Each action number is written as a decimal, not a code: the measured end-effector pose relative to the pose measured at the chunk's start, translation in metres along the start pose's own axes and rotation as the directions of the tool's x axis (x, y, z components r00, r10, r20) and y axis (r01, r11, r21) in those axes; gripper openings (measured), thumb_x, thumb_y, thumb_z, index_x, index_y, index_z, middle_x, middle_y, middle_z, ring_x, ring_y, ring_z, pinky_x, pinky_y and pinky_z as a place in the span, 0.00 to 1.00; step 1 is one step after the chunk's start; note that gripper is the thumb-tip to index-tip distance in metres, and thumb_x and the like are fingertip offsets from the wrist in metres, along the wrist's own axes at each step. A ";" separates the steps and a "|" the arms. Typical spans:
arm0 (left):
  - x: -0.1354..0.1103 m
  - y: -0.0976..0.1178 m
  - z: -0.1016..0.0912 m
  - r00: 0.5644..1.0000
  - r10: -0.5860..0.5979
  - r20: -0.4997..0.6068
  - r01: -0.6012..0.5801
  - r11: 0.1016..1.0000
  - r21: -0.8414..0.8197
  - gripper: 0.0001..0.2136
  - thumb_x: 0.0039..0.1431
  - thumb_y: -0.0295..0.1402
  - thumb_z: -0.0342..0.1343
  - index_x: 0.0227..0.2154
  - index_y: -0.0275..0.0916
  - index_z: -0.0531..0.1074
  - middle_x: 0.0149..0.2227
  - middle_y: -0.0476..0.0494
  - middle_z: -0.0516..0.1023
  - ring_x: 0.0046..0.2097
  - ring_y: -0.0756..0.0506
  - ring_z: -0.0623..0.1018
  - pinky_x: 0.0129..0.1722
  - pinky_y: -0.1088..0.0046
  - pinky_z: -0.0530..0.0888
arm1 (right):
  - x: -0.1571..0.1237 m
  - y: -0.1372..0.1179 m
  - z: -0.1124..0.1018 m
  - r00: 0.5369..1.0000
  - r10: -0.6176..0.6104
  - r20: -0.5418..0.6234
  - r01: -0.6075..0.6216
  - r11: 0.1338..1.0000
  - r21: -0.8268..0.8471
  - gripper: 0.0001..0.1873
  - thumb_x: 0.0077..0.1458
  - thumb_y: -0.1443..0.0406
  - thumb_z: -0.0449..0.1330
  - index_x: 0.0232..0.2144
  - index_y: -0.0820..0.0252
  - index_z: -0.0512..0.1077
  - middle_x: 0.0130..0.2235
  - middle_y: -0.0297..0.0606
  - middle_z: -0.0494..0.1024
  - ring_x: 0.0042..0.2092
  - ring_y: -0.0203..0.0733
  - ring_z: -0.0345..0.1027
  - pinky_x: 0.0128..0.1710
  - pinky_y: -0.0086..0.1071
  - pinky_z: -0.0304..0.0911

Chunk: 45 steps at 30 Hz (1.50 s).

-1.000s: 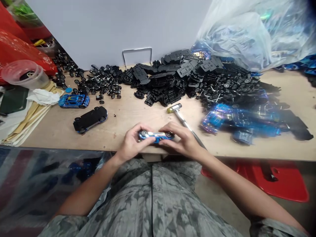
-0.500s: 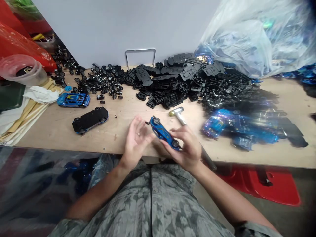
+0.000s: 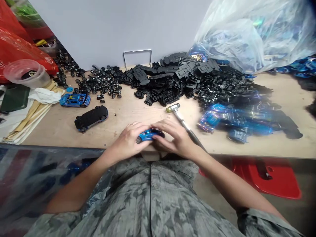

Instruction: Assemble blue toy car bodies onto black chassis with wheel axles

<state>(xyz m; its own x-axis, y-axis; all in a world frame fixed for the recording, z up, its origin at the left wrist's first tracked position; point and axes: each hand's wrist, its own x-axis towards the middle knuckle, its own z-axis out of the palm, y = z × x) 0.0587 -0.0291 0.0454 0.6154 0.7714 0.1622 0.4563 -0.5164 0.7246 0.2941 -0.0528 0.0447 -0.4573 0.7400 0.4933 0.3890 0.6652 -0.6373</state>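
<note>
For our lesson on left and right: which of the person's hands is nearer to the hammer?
Right. The right hand is just beside the hammer; the left hand is farther off, across the blue toy car.

The left hand [image 3: 130, 139], open before, now grips the blue toy car [image 3: 147, 135], turned nearly level.

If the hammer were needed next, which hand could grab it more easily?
Probably the right hand: the hammer lies beside it, while the left hand is farther off. Both hold the blue toy car, though.
</note>
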 end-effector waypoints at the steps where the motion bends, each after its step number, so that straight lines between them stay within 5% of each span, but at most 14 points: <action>1: 0.000 -0.001 0.002 1.000 -0.008 -0.015 0.008 1.000 -0.019 0.16 0.61 0.33 0.63 0.51 0.38 0.78 0.50 0.37 0.82 0.53 0.38 0.81 0.55 0.63 0.76 | 0.000 0.001 0.002 1.000 0.006 0.011 -0.007 1.000 0.017 0.20 0.66 0.65 0.62 0.59 0.58 0.70 0.47 0.47 0.80 0.48 0.46 0.76 0.49 0.42 0.75; 9: -0.001 -0.013 0.012 0.995 -0.062 -0.077 0.049 0.986 -0.158 0.15 0.61 0.33 0.65 0.50 0.40 0.78 0.48 0.39 0.82 0.50 0.43 0.81 0.53 0.69 0.76 | -0.003 0.006 0.005 0.995 0.081 0.050 -0.083 0.995 0.048 0.17 0.67 0.64 0.60 0.56 0.59 0.73 0.48 0.48 0.80 0.50 0.46 0.76 0.50 0.41 0.75; 13: 0.003 -0.016 0.011 0.997 -0.045 -0.065 0.034 0.985 -0.171 0.14 0.61 0.33 0.66 0.49 0.39 0.79 0.47 0.40 0.81 0.49 0.44 0.81 0.51 0.70 0.76 | 0.013 0.004 -0.009 0.976 0.088 0.201 -0.083 0.996 -0.032 0.15 0.68 0.68 0.56 0.53 0.63 0.76 0.45 0.48 0.81 0.44 0.44 0.77 0.44 0.37 0.74; 21: 0.006 -0.021 0.017 0.994 -0.047 -0.099 0.019 0.963 -0.268 0.15 0.60 0.34 0.67 0.49 0.39 0.79 0.47 0.40 0.82 0.48 0.43 0.82 0.49 0.70 0.76 | 0.061 -0.007 -0.031 0.776 0.210 0.595 0.001 0.942 -0.334 0.11 0.65 0.69 0.58 0.39 0.64 0.82 0.32 0.44 0.81 0.28 0.39 0.71 0.31 0.33 0.63; 41: 0.006 -0.036 0.027 0.988 0.004 -0.154 -0.057 0.938 -0.343 0.10 0.60 0.32 0.65 0.44 0.38 0.78 0.42 0.41 0.81 0.44 0.44 0.81 0.44 0.70 0.76 | 0.097 -0.014 -0.015 0.644 0.147 0.751 0.222 0.903 -0.367 0.09 0.63 0.72 0.61 0.30 0.65 0.79 0.23 0.39 0.77 0.20 0.34 0.62 0.27 0.34 0.56; 43: 0.006 -0.037 0.028 0.984 0.030 -0.175 -0.087 0.941 -0.326 0.08 0.60 0.30 0.64 0.43 0.37 0.77 0.41 0.42 0.81 0.43 0.45 0.80 0.42 0.71 0.75 | 0.103 -0.021 -0.013 0.597 0.178 0.782 0.257 0.881 -0.397 0.11 0.64 0.72 0.60 0.29 0.65 0.78 0.23 0.39 0.77 0.20 0.34 0.62 0.27 0.33 0.56; 45: 0.006 -0.038 0.029 0.980 0.054 -0.193 -0.113 0.944 -0.310 0.07 0.60 0.27 0.63 0.42 0.37 0.77 0.40 0.43 0.80 0.42 0.46 0.79 0.41 0.72 0.75 | 0.111 -0.029 -0.011 0.500 0.241 0.832 0.308 0.848 -0.432 0.13 0.66 0.73 0.57 0.30 0.67 0.78 0.26 0.42 0.79 0.21 0.34 0.64 0.27 0.33 0.57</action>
<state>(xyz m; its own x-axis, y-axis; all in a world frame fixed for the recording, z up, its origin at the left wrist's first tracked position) 0.0632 -0.0157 -0.0006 0.5034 0.7997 0.3273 0.1621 -0.4595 0.8733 0.2406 0.0112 0.1250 -0.7998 0.4480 -0.3994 0.5340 0.8350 -0.1328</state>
